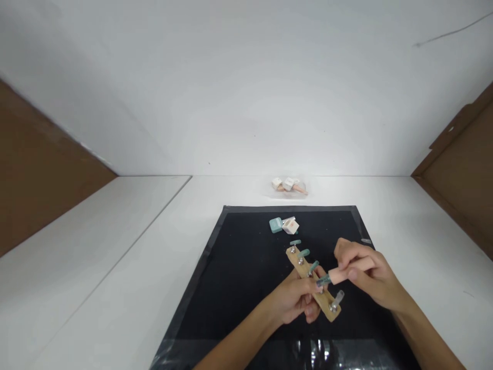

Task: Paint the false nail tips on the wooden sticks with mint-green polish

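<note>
My left hand (pixel 295 298) is wrapped around a wooden nail-tip stand (pixel 327 306), held tilted above the black mat. Silver metal bases line the bar. Several carry nail tips coated green, such as one green nail tip (pixel 304 253), while a clear nail tip (pixel 339 297) sits at the near end. In my right hand (pixel 365 272) is a nail polish brush (pixel 337 276) with a pale pink handle. Its dark green bristle end meets a nail tip near my left thumb; the exact contact is too small to make out.
On the black mat (pixel 239 257), beyond the stand, lie a teal square container (pixel 276 224) and a small white box (pixel 290 226). A clear plastic bag (pixel 288 186) with white and pink items lies against the back wall. Brown panels (pixel 38 169) border both sides.
</note>
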{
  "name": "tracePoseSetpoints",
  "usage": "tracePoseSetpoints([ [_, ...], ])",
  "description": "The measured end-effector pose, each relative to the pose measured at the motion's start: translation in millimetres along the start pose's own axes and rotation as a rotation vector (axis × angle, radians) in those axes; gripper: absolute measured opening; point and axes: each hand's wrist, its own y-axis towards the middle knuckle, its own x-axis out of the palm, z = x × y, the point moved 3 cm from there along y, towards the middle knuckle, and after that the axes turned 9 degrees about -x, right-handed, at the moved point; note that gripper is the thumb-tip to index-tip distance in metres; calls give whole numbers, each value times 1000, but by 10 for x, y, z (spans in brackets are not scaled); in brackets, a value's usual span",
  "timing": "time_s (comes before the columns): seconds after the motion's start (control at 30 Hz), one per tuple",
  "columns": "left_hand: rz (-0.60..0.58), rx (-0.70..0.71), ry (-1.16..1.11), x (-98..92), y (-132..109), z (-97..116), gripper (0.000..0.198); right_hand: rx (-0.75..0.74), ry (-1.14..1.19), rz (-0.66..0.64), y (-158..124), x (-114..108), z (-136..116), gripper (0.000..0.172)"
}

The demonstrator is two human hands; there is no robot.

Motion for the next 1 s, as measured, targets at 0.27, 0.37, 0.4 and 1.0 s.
tracePoseSetpoints([
  [0.27, 5, -12, -2, -2, -45, -9, 23, 39, -137, 85, -23, -50, 11, 30],
  [0.37, -24, 11, -32, -27, -45, -10, 20, -11, -68, 114, -12, -46, 1, 27],
  [0.4, -29, 21, -37, -34, -40, -7, 19, -35, -44, 101, -1, -38, -10, 25],
  [1.0, -67, 43, -30, -40, -62, 22, 24, -97, -49, 87, 16, -29, -34, 20],
])
